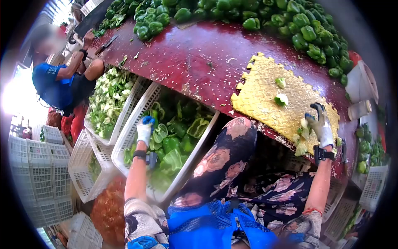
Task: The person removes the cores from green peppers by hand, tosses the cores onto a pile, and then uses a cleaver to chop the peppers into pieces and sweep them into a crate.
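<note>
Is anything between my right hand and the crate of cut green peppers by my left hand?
Yes: seen from here, your knee lies on the straight line from your right hand to the crate. Nothing visible separates your left hand from the cut peppers.

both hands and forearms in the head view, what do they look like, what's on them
The left hand wears a white and bright blue glove; the right hand wears a white glove with dark blue-grey parts. Black wristbands with boxy pieces circle both wrists. A red cord rings the right forearm beside its greyish patterned sleeve; the left sleeve looks similar.
</note>
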Available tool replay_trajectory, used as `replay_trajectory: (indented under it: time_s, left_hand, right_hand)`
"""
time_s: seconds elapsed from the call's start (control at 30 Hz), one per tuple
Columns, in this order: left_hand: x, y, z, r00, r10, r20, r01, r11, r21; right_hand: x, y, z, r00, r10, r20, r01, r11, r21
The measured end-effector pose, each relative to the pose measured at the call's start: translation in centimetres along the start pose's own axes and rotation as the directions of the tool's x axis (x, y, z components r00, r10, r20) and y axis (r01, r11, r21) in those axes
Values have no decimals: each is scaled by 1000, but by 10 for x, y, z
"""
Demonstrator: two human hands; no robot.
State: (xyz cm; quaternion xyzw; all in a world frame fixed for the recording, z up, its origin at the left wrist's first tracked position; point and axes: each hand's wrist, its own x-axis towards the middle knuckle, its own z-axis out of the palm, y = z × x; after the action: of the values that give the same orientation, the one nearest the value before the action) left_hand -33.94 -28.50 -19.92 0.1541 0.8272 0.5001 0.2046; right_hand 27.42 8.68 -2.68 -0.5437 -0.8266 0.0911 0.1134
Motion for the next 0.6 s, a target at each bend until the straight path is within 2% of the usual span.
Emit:
replay_trajectory:
  time_s: [0.03, 0.07, 0.1, 0.13, 0.17, 0.2, 0.23, 0.27, 0.3, 0.33, 0.37, 0.4, 0.43, 0.47, 0.5, 0.57, 0.6]
  left_hand:
    - [-3, 8, -3, 992, -17, 125, 60, 936, -347]
    - [-9, 21, -2, 980, 44, 192, 35, 920, -390]
    - [-18, 37, 0, 961, 108, 256, 14, 902, -432]
    - [-38, 68, 8, 951, 122, 283, 28, 881, -473]
    - [-47, 87, 16, 899, 238, 366, -35, 875, -482]
    - [-68, 125, 29, 868, 311, 386, -102, 874, -476]
    - [-95, 167, 45, 829, 383, 408, -167, 865, -473]
    - [-115, 196, 62, 742, 510, 436, -306, 835, -457]
    - [-134, 223, 79, 631, 621, 464, -437, 779, -449]
    - [-155, 252, 92, 532, 677, 508, -626, 719, -302]
    - [-166, 273, 106, 379, 733, 564, -792, 573, -212]
    - [-180, 295, 119, 244, 746, 619, -882, 436, -178]
    - [-191, 310, 134, 110, 736, 668, -947, 281, -153]
    - [-196, 317, 151, 7, 724, 690, -967, 181, -181]
    - [-203, 326, 167, -64, 698, 713, -977, 102, -189]
    - [-216, 339, 195, -124, 633, 764, -982, 35, -188]
    - [-220, 342, 209, -138, 639, 757, -971, 63, -229]
  right_hand:
    - [5, -1, 2, 988, 145, -57, -138, 985, 108]
    - [-2, -49, -24, 969, 244, 36, -242, 912, 331]
    - [4, -40, -10, 985, 164, 51, -170, 898, 406]
    - [-7, -86, -31, 946, 279, 166, -325, 791, 519]
    - [-5, -87, -17, 974, 189, 124, -226, 802, 553]
    - [-7, -96, -14, 987, 83, 136, -149, 776, 613]
    - [-15, -118, -23, 974, 45, 223, -186, 719, 669]
    - [-10, -117, -7, 964, -184, 192, -28, 650, 760]
    - [-12, -119, 7, 926, -231, 300, -182, 421, 888]
    - [-19, -131, 1, 881, -307, 360, -313, 192, 930]
    - [-26, -140, -9, 854, -367, 370, -330, 169, 929]
    - [-32, -143, -21, 823, -387, 417, -384, 162, 909]
    - [-34, -139, -23, 788, -437, 435, -463, 46, 885]
    - [-36, -133, -26, 791, -452, 413, -435, 58, 898]
    - [-37, -128, -28, 791, -470, 391, -409, 70, 910]
    - [-31, -115, -2, 838, -383, 388, -426, -16, 904]
    - [-36, -118, -20, 876, -383, 295, -335, -42, 941]
